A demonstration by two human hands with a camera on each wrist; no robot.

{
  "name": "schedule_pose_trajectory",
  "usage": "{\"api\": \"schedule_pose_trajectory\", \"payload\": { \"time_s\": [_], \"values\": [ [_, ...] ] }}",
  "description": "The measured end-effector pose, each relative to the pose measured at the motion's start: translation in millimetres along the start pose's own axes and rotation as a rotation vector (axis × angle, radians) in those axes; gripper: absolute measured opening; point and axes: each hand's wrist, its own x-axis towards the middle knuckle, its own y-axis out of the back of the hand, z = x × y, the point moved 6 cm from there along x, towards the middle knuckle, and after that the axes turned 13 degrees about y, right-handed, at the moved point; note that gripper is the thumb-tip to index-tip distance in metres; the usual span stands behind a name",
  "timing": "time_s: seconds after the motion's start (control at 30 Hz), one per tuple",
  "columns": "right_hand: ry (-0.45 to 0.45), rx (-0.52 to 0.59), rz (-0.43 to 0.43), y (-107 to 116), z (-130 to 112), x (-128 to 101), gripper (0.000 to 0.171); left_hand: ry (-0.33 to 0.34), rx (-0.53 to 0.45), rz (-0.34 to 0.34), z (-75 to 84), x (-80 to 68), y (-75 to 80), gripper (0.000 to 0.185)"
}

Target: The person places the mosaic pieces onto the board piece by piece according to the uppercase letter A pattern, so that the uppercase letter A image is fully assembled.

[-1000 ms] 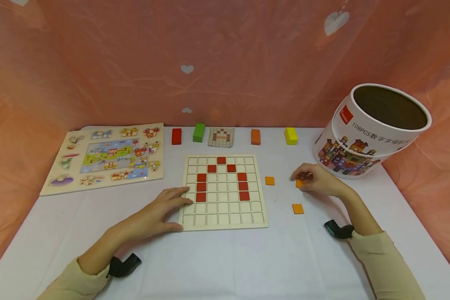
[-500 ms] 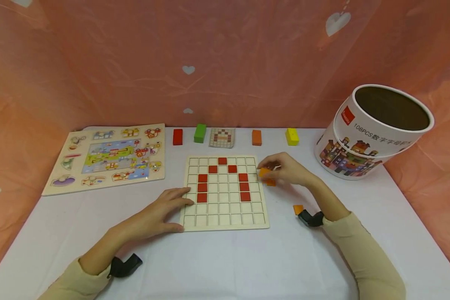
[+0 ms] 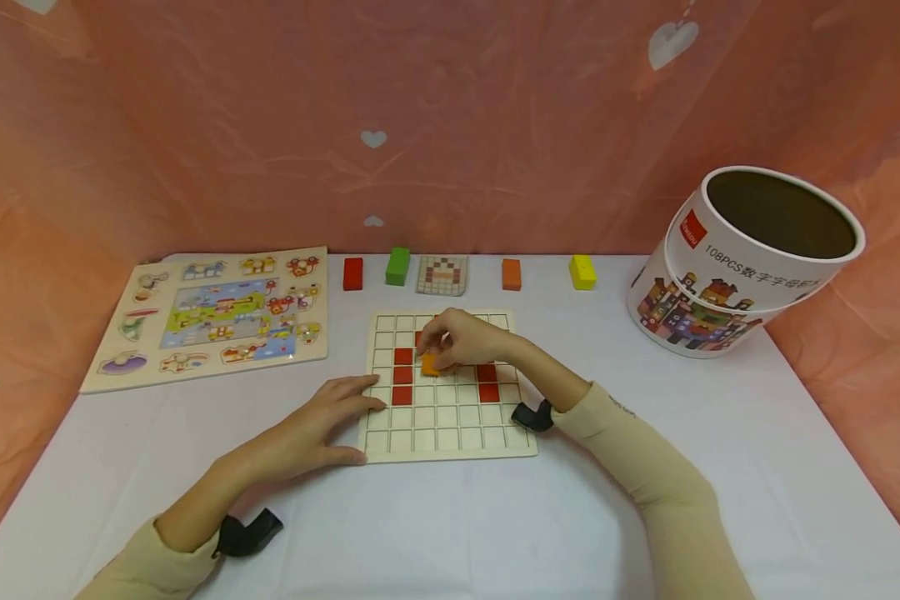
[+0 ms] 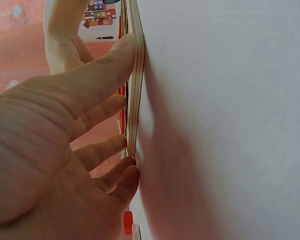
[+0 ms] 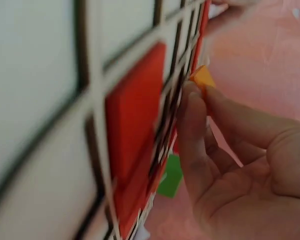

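Head view | right hand [image 3: 465, 340] fingertips pinch orange tile [image 3: 430, 365] over grid board [image 3: 450, 442] | left hand [image 3: 322, 421] fingers spread flat, steadying board's left edge

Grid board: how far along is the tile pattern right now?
Done: red tiles already form an arch on the grid board. In hand: the right hand pinches an orange tile over the cells inside the arch, while the left hand rests flat on the board's left edge. Left: most cells are empty, and the tile's seating is unclear.
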Motion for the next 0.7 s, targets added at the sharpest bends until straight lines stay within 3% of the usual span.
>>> {"api": "schedule_pose_trajectory", "payload": {
  "time_s": [0.47,0.7],
  "values": [
    [-0.028,-0.124,-0.001,-10,-8,7,0.015,0.014,-0.007,-0.006,0.8,-0.5,1.1,0.055],
    [-0.012,-0.136,0.032,-3,-11,-5,0.014,0.015,-0.006,-0.008,-0.3,0.0,0.3,0.056]
  ]
}}
